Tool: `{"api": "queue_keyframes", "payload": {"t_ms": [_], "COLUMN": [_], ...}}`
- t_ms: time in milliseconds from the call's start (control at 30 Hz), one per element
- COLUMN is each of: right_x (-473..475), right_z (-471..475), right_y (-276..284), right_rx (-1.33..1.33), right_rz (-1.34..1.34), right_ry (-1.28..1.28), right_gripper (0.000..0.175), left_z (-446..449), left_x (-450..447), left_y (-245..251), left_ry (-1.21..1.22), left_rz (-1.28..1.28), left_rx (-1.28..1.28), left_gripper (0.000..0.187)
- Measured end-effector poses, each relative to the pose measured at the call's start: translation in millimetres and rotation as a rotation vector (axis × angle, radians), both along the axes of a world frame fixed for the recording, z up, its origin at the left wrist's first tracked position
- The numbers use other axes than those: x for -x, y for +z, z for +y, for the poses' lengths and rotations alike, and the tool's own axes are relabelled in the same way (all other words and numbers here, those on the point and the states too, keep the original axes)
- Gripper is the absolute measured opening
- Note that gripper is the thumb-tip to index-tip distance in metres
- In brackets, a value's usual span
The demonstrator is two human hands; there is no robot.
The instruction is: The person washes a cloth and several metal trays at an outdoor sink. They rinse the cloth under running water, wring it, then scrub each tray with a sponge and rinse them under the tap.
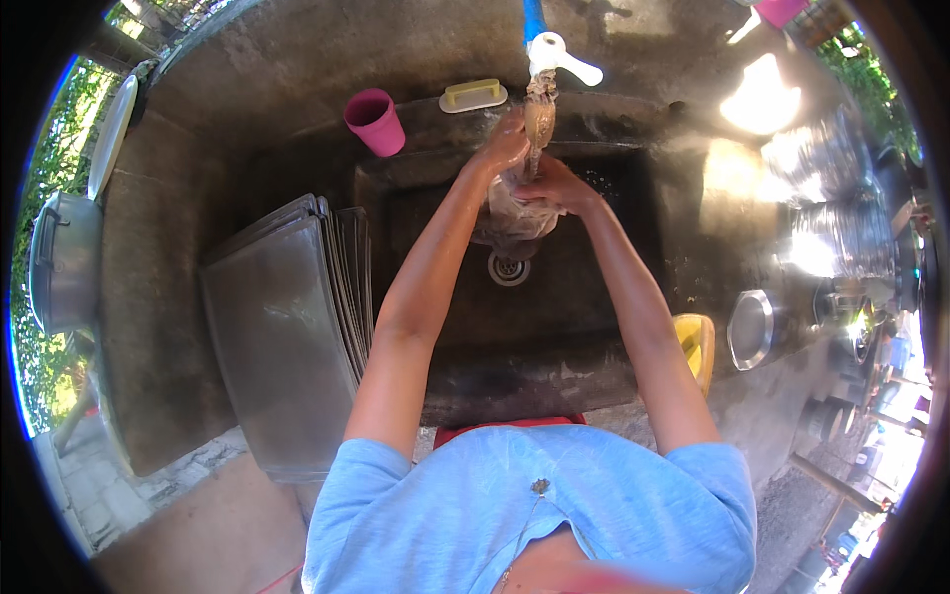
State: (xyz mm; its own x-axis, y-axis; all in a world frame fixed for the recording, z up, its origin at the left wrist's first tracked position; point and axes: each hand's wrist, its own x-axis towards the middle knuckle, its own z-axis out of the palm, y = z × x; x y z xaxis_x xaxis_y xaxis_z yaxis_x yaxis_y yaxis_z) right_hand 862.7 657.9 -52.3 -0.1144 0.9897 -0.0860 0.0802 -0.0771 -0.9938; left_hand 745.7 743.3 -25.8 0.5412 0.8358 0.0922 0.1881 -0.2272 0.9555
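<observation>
Both of my hands are over the concrete sink basin (475, 315), under the tap with a white lever handle (548, 53). A wet brownish fabric sleeve (542, 119) is bunched onto the spout and hangs down. My left hand (506, 142) is curled beside that sleeve, its fingers partly hidden. Lower and to the right, my right hand (560, 185) grips a pale, wet, translucent cloth or bag (512, 211). This sheet appears to run up to my left hand too. It hangs just above the metal drain (509, 269).
Thin metal trays (274, 319) stand stacked left of the basin. A pink plastic cup (382, 130) and a yellow-handled scrub brush (473, 96) sit on the back ledge. On the right are a yellow container (694, 349), an octagonal metal tray (750, 330) and stacked shiny pans (839, 237). A metal pot (70, 260) stands far left.
</observation>
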Motion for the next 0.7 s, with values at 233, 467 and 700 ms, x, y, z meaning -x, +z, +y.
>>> {"api": "queue_keyframes", "payload": {"t_ms": [233, 467, 700], "right_x": [28.5, 28.9, -77.4], "right_z": [-3.9, -22.7, -98.7], "right_y": [2.7, 63.9, 61.6], "right_rx": [0.26, -0.134, 0.118], "right_rz": [1.012, 1.119, 0.683], "right_ry": [-0.135, -0.349, -0.762], "right_gripper": [0.028, 0.032, 0.064], "left_z": [-37.4, -85.8, -66.3], "left_x": [55.6, 39.6, 41.6], "left_y": [-12.1, -100.0, -66.6], "left_ry": [-0.056, 0.153, 0.254], "left_rz": [-0.32, -0.074, -1.008], "left_rx": [0.155, 0.124, 0.764], "left_gripper": [0.064, 0.062, 0.026]}}
